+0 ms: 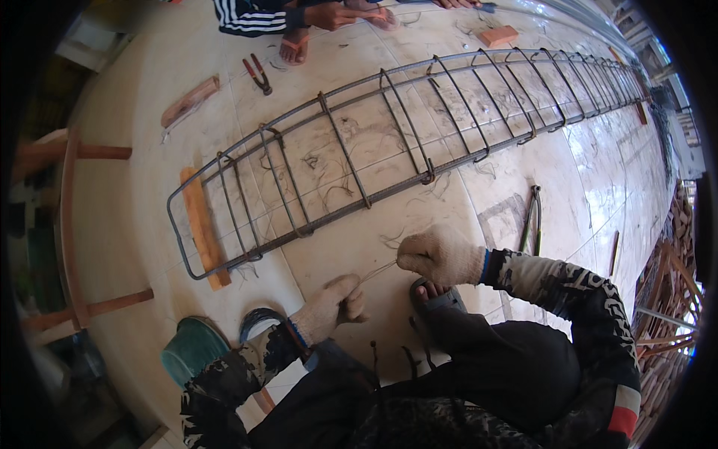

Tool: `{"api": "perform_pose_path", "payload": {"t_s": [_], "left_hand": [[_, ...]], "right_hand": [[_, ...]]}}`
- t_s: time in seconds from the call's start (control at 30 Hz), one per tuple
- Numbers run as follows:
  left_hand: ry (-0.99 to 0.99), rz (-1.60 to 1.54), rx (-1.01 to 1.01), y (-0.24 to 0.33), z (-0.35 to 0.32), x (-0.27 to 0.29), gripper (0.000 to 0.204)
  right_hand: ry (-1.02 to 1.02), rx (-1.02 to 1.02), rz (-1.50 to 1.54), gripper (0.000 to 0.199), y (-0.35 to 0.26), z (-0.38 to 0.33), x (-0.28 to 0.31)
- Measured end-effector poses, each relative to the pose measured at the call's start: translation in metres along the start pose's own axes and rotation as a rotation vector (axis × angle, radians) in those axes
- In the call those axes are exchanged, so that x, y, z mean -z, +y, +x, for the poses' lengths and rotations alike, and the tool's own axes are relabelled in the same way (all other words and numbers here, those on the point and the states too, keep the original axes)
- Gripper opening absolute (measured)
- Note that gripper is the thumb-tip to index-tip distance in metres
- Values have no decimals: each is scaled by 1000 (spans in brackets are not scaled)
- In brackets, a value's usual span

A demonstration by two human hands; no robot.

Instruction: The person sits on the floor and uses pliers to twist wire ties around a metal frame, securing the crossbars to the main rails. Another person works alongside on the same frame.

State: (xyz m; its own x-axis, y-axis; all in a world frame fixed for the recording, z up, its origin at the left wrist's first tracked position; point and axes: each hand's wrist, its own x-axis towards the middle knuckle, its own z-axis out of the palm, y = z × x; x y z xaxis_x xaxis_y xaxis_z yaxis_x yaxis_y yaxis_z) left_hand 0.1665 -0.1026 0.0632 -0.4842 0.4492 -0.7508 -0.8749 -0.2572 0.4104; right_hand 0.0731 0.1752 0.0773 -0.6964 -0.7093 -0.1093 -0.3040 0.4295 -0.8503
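Observation:
Both my hands wear beige knit work gloves. Between them stretches a thin piece of tie wire [380, 271], low over the tiles on the near side of a rebar cage [344, 150]. My left hand [329, 308] is closed, with fingers curled and thumb against them at the wire's lower end. Higher and to the right, my right hand [440, 254] makes a fist around the other end. The cage runs from the left up to the far right, with square stirrups across its long bars. Its left end rests on a wooden block [200, 224].
Pincers [538, 213] lie right of my right hand; red-handled ones [259, 76] lie beyond the cage. A green bucket [191, 350] stands by my left forearm. Wood pieces [191, 101] and wire scraps litter the tiles. A co-worker's hand [333, 15] and feet are across the cage.

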Motion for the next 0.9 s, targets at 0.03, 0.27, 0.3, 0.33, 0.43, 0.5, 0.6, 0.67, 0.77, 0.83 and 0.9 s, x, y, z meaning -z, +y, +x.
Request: {"api": "perform_pose_path", "payload": {"t_s": [0.03, 0.27, 0.3, 0.33, 0.43, 0.5, 0.6, 0.67, 0.77, 0.83, 0.9], "left_hand": [[-12, 44, -24, 0, -3, 2, 43], [142, 1736, -564, 32, -13, 18, 37], [139, 1770, -509, 36, -12, 13, 37], [146, 1796, -455, 38, -14, 4, 37], [178, 1613, -551, 27, -8, -11, 39], [176, 1242, -487, 9, -1, -12, 42], [210, 779, -238, -3, 3, -7, 44], [288, 924, -242, 3, 2, -8, 41], [398, 1120, -457, 12, -2, -2, 35], [399, 1273, -635, 7, 7, 17, 32], [318, 1377, -728, -1, 3, 25, 30]], "right_hand": [[4, 0, 27, 16, 0, 1, 2], [-146, 153, -404, 17, 4, -3, 1], [-138, 137, -404, 18, 6, -3, -2], [-139, 127, -406, 18, 8, -4, -6], [-100, 131, -357, 18, 3, -6, -16], [-74, 126, -312, 18, -3, -3, -20], [-40, 149, -277, 17, -9, 10, -15], [24, 189, -279, 18, 2, 10, -17], [-131, -102, -477, 15, 2, 6, -15], [-270, 9, -436, 17, -19, -5, -19], [-223, 167, -339, 19, -36, -8, -9]]}}
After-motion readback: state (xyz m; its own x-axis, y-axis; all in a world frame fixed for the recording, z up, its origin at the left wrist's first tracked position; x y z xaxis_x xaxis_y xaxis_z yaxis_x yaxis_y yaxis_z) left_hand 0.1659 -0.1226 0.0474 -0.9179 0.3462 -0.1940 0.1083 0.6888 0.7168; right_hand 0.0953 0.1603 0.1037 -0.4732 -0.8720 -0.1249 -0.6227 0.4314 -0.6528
